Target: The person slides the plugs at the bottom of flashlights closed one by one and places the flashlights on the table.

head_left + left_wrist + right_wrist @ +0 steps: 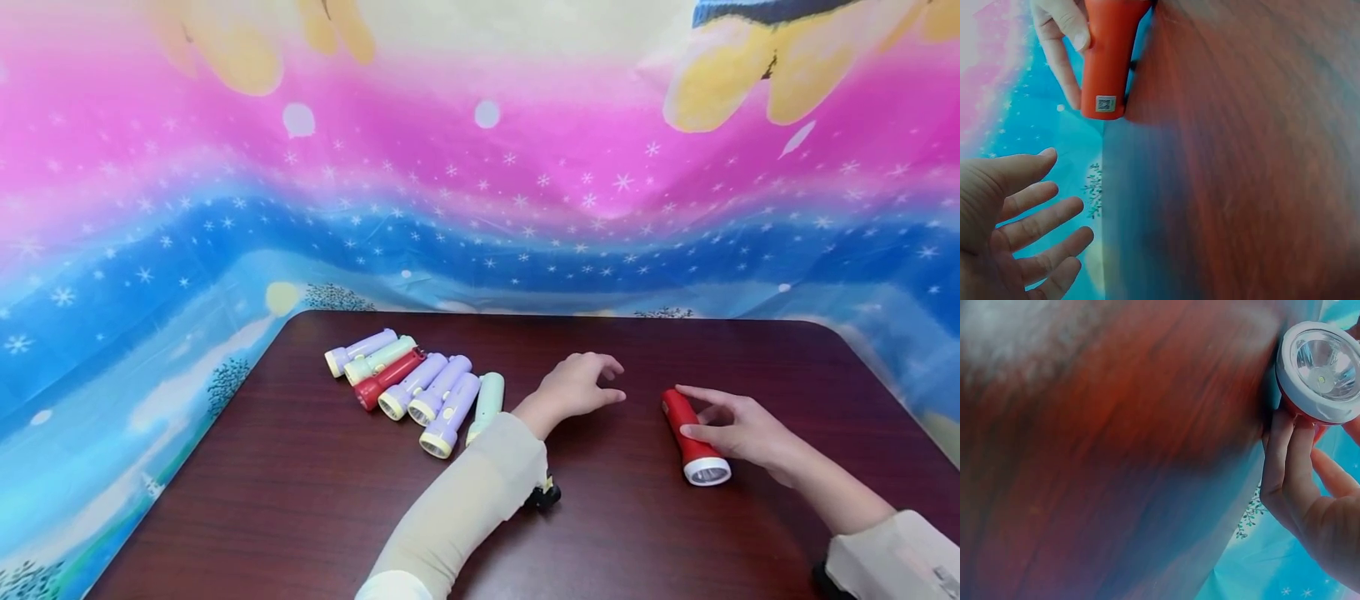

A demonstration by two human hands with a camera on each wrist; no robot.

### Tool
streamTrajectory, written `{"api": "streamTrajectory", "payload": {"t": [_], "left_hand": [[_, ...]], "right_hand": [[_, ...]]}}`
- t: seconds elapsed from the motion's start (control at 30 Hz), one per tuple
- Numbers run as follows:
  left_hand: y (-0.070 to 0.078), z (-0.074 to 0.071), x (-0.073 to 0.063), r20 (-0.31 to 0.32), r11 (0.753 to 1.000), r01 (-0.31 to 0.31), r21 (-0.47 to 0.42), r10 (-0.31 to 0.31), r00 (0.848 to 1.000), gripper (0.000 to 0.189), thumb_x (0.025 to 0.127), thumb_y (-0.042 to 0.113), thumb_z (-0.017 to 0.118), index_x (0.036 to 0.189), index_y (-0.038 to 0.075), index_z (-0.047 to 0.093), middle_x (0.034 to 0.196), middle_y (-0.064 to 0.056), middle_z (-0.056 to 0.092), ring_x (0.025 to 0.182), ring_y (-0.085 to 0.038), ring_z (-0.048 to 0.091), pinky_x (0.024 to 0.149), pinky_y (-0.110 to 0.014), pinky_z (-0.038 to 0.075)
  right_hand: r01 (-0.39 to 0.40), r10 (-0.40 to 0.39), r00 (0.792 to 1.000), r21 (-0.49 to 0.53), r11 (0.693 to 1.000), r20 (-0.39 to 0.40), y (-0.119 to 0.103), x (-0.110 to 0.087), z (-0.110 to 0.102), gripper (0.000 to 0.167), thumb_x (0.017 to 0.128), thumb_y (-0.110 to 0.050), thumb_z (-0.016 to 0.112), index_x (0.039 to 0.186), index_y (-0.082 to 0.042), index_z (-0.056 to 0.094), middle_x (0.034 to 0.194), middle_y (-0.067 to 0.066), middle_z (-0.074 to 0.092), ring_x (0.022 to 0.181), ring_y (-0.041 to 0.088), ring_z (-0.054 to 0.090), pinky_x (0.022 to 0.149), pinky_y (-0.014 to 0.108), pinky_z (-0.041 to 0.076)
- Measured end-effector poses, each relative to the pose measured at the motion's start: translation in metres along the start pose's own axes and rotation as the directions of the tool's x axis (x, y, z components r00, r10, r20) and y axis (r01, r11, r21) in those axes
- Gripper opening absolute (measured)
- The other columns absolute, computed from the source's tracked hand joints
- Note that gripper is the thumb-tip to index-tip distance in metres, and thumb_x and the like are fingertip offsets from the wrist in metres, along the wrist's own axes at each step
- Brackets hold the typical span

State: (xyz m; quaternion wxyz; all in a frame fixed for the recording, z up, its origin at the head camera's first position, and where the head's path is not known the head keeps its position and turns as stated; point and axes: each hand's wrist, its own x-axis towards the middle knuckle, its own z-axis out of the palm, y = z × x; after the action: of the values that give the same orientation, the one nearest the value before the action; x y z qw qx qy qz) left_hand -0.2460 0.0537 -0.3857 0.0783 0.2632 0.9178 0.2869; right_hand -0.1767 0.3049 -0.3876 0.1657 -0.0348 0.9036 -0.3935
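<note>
My right hand (pixel 746 429) pinches a red flashlight (pixel 694 448) between thumb and fingers at the right of the table. Its white-rimmed lens faces toward me; in the right wrist view the reflector (pixel 1319 365) shows plainly. A small square label with a code sits near the tail end of the red body (pixel 1110 56) in the left wrist view. My left hand (pixel 576 385) hovers to the left of that flashlight, holding nothing, its fingers (pixel 1054 219) spread and slightly bent. Behind the left forearm, a mint flashlight (pixel 491 396) is partly hidden.
Left of my left arm lies a slanted row of several flashlights: lilac ones (pixel 453 410), another mint one (pixel 381 360) and a second red one (pixel 391 377). The dark wooden table (pixel 300 500) ends at a printed pink and blue cloth (pixel 450 192).
</note>
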Motion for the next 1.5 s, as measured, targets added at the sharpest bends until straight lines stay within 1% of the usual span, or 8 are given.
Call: {"api": "streamTrajectory", "payload": {"t": [0.27, 0.5, 0.67, 0.87, 1.03, 1.17, 1.33, 1.5], "left_hand": [[-0.012, -0.013, -0.01, -0.021, 1.0, -0.011, -0.001, 0.011, 1.0, 0.042, 0.092, 0.035, 0.071, 0.131, 0.021, 0.064, 0.123, 0.004, 0.068, 0.112, -0.015, 0.065, 0.09, -0.03, 0.055], [-0.025, -0.028, -0.022, -0.044, 1.0, 0.031, -0.001, -0.031, 0.999, 0.041, 0.093, 0.034, 0.069, 0.132, 0.02, 0.063, 0.125, 0.002, 0.068, 0.115, -0.018, 0.064, 0.094, -0.034, 0.054], [-0.033, -0.039, -0.031, -0.075, 0.999, 0.036, 0.009, -0.036, 0.997, 0.041, 0.095, 0.032, 0.068, 0.132, 0.018, 0.063, 0.125, 0.0, 0.068, 0.116, -0.02, 0.064, 0.097, -0.035, 0.053], [-0.042, -0.052, -0.053, -0.091, 0.999, 0.038, 0.016, -0.037, 0.995, 0.041, 0.095, 0.032, 0.068, 0.132, 0.016, 0.063, 0.124, -0.001, 0.068, 0.117, -0.021, 0.063, 0.098, -0.035, 0.052], [-0.051, -0.063, -0.071, -0.116, 0.999, 0.033, 0.002, -0.033, 0.993, 0.04, 0.094, 0.029, 0.069, 0.131, 0.014, 0.063, 0.125, -0.005, 0.068, 0.118, -0.025, 0.063, 0.1, -0.039, 0.051], [-0.062, -0.072, -0.083, -0.143, 0.998, 0.058, -0.026, -0.061, 0.988, 0.04, 0.093, 0.027, 0.07, 0.13, 0.012, 0.064, 0.124, -0.008, 0.068, 0.117, -0.028, 0.063, 0.1, -0.043, 0.051], [-0.076, -0.076, -0.097, -0.184, 0.994, 0.086, -0.066, -0.097, 0.978, 0.037, 0.093, 0.024, 0.07, 0.127, 0.012, 0.065, 0.125, -0.008, 0.068, 0.115, -0.029, 0.064, 0.098, -0.043, 0.053], [-0.084, -0.076, -0.105, -0.204, 0.996, 0.072, -0.059, -0.083, 0.976, 0.033, 0.092, 0.02, 0.07, 0.123, 0.008, 0.068, 0.12, -0.01, 0.07, 0.107, -0.029, 0.066, 0.094, -0.043, 0.054]], "right_hand": [[0.003, -0.003, 1.0, 0.016, 1.0, 0.009, 0.002, 0.0, 0.0, 0.081, 0.092, -0.03, 0.071, 0.155, -0.004, 0.028, 0.118, 0.023, 0.059, 0.099, 0.026, 0.058, 0.073, 0.033, 0.057], [-0.004, 0.003, 1.0, 0.03, 1.0, 0.018, 0.005, -0.001, 0.001, 0.081, 0.092, -0.029, 0.071, 0.155, -0.004, 0.027, 0.119, 0.024, 0.058, 0.1, 0.027, 0.057, 0.074, 0.034, 0.058], [-0.003, 0.003, 1.0, 0.033, 0.999, 0.012, 0.006, 0.0, 0.001, 0.081, 0.092, -0.029, 0.071, 0.155, -0.004, 0.027, 0.119, 0.024, 0.059, 0.099, 0.026, 0.058, 0.073, 0.034, 0.057], [-0.005, 0.005, 1.0, 0.038, 0.999, 0.016, 0.006, 0.001, 0.002, 0.082, 0.092, -0.03, 0.071, 0.156, -0.005, 0.027, 0.116, 0.021, 0.06, 0.096, 0.024, 0.059, 0.073, 0.033, 0.057], [-0.015, 0.014, 1.0, 0.042, 0.999, 0.013, 0.007, 0.001, 0.001, 0.082, 0.092, -0.03, 0.071, 0.156, -0.005, 0.026, 0.116, 0.021, 0.06, 0.096, 0.024, 0.059, 0.074, 0.033, 0.057], [-0.009, 0.009, 1.0, 0.045, 0.999, 0.014, 0.007, 0.001, 0.0, 0.083, 0.092, -0.031, 0.072, 0.156, -0.006, 0.026, 0.117, 0.021, 0.059, 0.098, 0.025, 0.058, 0.074, 0.034, 0.058], [-0.003, 0.002, 1.0, 0.049, 0.999, 0.017, 0.005, 0.0, 0.0, 0.083, 0.092, -0.03, 0.072, 0.156, -0.005, 0.027, 0.116, 0.021, 0.059, 0.098, 0.025, 0.058, 0.074, 0.033, 0.058], [0.003, -0.004, 1.0, 0.041, 0.999, 0.016, 0.003, -0.001, -0.001, 0.082, 0.091, -0.03, 0.072, 0.156, -0.005, 0.027, 0.114, 0.02, 0.06, 0.097, 0.025, 0.058, 0.073, 0.033, 0.057]]}}
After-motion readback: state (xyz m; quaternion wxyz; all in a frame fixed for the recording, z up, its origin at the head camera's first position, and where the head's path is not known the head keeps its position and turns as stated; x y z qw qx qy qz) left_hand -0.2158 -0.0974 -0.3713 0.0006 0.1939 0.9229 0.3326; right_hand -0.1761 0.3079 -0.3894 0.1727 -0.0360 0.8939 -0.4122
